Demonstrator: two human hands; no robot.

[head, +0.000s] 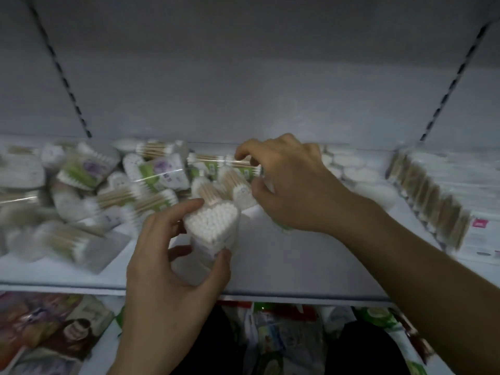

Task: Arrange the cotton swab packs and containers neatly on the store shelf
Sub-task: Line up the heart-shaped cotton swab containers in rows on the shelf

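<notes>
Left hand (173,255) grips heart-shaped container (213,223) — right hand (292,185) pinches swab pack (213,163)

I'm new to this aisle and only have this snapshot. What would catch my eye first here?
At the centre front of the shelf, the left hand grips a clear heart-shaped container packed with white swab tips. Just behind it, the right hand pinches a swab pack near the back. A jumbled heap of packs fills the left side, while a tidy row of packs stands on the right.
</notes>
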